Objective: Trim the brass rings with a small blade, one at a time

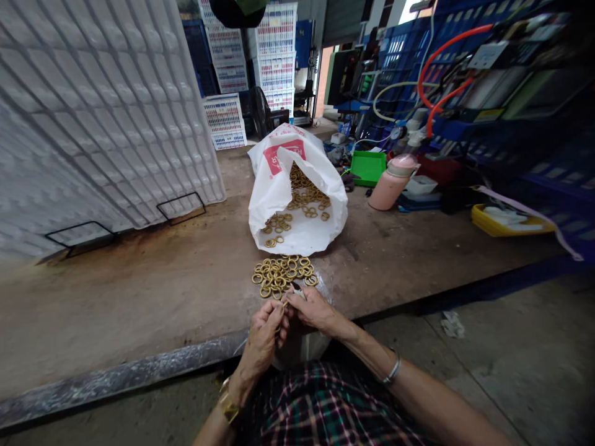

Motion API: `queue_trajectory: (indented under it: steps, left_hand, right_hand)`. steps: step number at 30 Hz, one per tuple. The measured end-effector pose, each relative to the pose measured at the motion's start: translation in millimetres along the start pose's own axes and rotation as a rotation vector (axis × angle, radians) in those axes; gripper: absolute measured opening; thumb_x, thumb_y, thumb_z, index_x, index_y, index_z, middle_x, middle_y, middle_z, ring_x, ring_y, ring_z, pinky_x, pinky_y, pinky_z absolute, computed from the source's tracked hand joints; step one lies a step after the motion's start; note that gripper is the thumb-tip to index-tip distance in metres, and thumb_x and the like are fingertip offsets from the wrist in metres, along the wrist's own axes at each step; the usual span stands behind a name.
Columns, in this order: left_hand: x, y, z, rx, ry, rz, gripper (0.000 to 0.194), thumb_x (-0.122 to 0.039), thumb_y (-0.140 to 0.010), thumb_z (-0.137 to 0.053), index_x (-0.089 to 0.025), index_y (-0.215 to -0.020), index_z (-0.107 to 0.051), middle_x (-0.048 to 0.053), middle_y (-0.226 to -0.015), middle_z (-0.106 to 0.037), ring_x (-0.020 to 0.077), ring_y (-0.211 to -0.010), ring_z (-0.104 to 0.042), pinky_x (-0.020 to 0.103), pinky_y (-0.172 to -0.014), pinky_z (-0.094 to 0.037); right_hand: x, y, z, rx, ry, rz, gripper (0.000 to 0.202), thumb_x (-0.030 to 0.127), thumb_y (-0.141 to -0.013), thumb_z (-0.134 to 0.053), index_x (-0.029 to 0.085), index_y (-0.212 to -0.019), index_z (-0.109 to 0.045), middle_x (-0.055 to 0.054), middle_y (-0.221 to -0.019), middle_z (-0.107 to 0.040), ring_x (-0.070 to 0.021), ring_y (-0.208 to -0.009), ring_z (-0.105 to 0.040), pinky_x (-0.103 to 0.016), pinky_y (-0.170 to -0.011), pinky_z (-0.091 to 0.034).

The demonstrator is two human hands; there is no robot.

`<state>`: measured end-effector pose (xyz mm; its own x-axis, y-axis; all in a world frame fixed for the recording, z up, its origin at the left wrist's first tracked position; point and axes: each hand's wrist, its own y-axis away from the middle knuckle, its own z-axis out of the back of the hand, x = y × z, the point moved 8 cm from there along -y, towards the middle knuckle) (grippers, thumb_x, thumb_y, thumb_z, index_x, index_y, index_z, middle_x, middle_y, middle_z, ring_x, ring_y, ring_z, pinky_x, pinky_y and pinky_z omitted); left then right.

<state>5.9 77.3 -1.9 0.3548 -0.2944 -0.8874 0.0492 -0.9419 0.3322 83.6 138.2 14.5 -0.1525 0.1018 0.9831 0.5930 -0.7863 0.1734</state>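
Observation:
Close to the table's front edge, my left hand point(264, 333) pinches a brass ring point(285, 304) between thumb and fingers. My right hand point(317, 308) meets it there, its fingers closed round a small tool point(297, 289) with a dark tip and a pale part; its exact kind is too small to tell. Just beyond both hands lies a loose pile of brass rings point(277, 275). Behind the pile, a white plastic bag point(320, 234) with red print lies with its mouth towards me, more brass rings point(304, 193) inside.
Stacked white trays point(106, 111) rise on the left of the brown table point(153, 297), with black wire handles near their base. To the right are a pink bottle point(393, 183), a green tray point(368, 167) and a yellow tray point(506, 222). White crates point(225, 118) stand behind.

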Motion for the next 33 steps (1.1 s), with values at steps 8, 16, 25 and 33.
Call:
queue_trajectory:
  steps: [8,16,25,33]
  left_hand:
    - [-6,-2,4.8,-0.064,-0.095,-0.070,0.035,-0.052,-0.075,-0.055,-0.018,-0.069,-0.047,-0.006,-0.053,-0.046,0.0044,-0.039,-0.036,0.016,-0.038,-0.025]
    - [-18,1,7.1,-0.127,-0.226,-0.157,0.038,-0.055,-0.073,-0.056,-0.019,-0.064,-0.048,-0.006,-0.048,-0.042,0.0060,-0.040,-0.033,0.019,-0.041,-0.027]
    - [-17,6,4.5,-0.067,-0.243,-0.181,0.037,-0.052,-0.077,-0.053,-0.017,-0.066,-0.047,-0.006,-0.052,-0.044,0.0057,-0.043,-0.035,0.018,-0.042,-0.029]
    - [-30,10,11.2,-0.046,0.184,-0.099,0.030,-0.044,-0.077,-0.059,-0.017,-0.070,-0.046,-0.004,-0.062,-0.053,0.0039,-0.042,-0.039,0.015,-0.037,-0.028]
  right_hand:
    - [19,10,0,-0.060,0.707,0.223,0.015,0.013,-0.075,-0.041,0.019,-0.079,-0.055,-0.001,-0.066,-0.057,-0.0133,-0.061,-0.050,-0.023,-0.058,-0.034]
    - [12,13,-9,-0.001,0.997,0.251,0.030,0.007,-0.066,-0.039,0.018,-0.090,-0.053,-0.005,-0.079,-0.061,-0.0163,-0.071,-0.053,-0.024,-0.062,-0.034]
    - [8,6,-4,0.053,1.109,0.113,0.027,0.008,-0.072,-0.039,0.015,-0.094,-0.053,-0.006,-0.078,-0.062,-0.0153,-0.066,-0.054,-0.024,-0.058,-0.032]
    - [4,5,49,-0.210,1.050,0.072,0.027,0.010,-0.077,-0.040,0.017,-0.099,-0.053,-0.006,-0.082,-0.065,-0.0166,-0.074,-0.058,-0.024,-0.064,-0.036]
